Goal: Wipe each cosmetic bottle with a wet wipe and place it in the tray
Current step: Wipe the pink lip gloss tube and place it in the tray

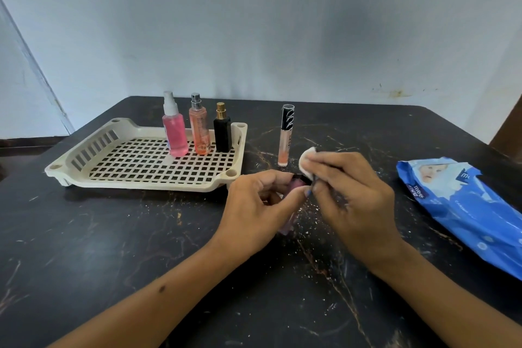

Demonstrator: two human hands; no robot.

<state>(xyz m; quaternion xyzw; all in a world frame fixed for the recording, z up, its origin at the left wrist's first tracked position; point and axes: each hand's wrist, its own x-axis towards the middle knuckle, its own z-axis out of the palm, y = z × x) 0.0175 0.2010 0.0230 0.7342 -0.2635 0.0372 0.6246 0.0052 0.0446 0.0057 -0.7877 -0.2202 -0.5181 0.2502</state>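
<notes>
While the left hand (262, 200) pinches a small pinkish bottle (296, 181) just right of the tray (84, 178) and the right hand (347, 192) pinches the wipe (308, 161) onto it, a hard rub could knock over the nearby lip gloss tube (285, 135).

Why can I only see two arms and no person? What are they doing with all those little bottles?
The camera sits on the person's head and looks down, so you see only their arms. The left hand holds a small pinkish bottle with a dark cap. The right hand rubs it with a white wipe. Three bottles already stand in the cream tray: a pink spray bottle, a peach one and a black one. A lip gloss tube stands on the dark table, beside the tray. The blue pack holds wipes.
</notes>
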